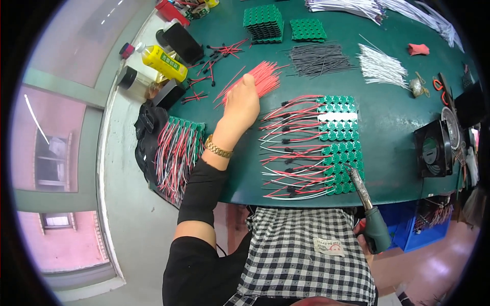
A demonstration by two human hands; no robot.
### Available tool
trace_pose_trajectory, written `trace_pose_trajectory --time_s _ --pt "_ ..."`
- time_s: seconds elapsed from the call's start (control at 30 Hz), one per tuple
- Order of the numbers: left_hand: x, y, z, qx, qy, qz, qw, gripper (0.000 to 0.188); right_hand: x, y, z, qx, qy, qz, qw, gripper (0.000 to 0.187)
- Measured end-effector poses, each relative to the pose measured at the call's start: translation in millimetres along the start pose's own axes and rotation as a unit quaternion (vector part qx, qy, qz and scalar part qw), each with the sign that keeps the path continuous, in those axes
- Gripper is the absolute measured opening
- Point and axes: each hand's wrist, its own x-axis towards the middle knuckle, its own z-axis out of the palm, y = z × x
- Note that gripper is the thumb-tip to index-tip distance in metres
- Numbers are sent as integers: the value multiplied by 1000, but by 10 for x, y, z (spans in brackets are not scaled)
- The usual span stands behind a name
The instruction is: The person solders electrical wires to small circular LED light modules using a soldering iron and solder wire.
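My left hand (241, 103) is curled over the near side of a pile of red wires (265, 77). Its fingertips are hidden under it, so what they grip cannot be made out. At the front edge of the table, my right hand (365, 249) holds a soldering iron (376, 232), mostly hidden behind the dark green handle. The iron's tip points up at the lower right of the green circuit boards (343, 153). Red, black and white wires with small black parts (288, 150) extend left from these boards.
Grey wires (321, 58) and white wires (382, 67) lie farther back, near stacked green boards (263, 23). Wired boards (176, 153) rest on a black bag at left. A small fan (433, 149) stands at right. A yellow bottle (163, 62) is on the sill.
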Motion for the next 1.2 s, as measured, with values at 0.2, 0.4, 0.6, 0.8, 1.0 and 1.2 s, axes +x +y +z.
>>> trace_pose_trajectory --time_s 0.2,0.4,0.6,0.8,1.0,1.2 --pt "-88 -13 -429 -16 26 152 988 7 157 -234 84 -23 -39 -40 998 26" --pt "-174 79 -1145 201 -27 243 949 6 144 -193 -20 -29 -45 -24 998 43" --pt "-214 36 -480 363 -220 360 831 11 328 -507 168 -127 103 428 889 28" --pt "-288 220 -380 447 -237 407 760 18 306 -497 236 -65 34 388 919 25" --pt "-270 253 -366 492 -259 332 762 18 430 -551 162 8 -34 357 933 22" --pt "-402 228 -524 377 -54 264 886 5 622 -607 256 81 -71 338 935 19"
